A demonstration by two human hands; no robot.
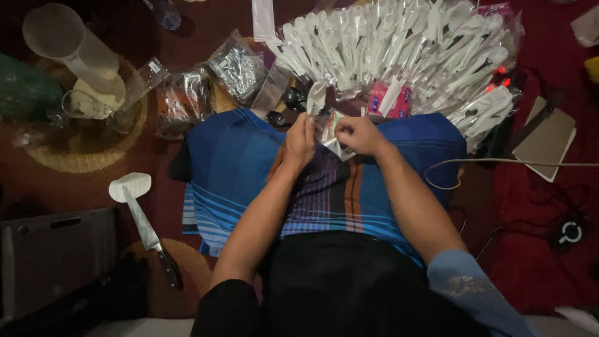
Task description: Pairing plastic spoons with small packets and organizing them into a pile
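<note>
Hands meet over the blue striped cloth (249, 162) on the lap, left hand (301, 140) and right hand (359, 134) both pinched shut on a small clear packet (334, 145), light, crinkly, slippery, best gripped at its edges, just below the fan of wrapped white spoons (399, 50).

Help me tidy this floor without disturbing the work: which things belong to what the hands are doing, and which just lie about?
In use: left hand and right hand, both in a grip on a clear plastic sleeve; fan of bagged white spoons.

Lying about: knife, clear jug, brown notebook, cable.
</note>
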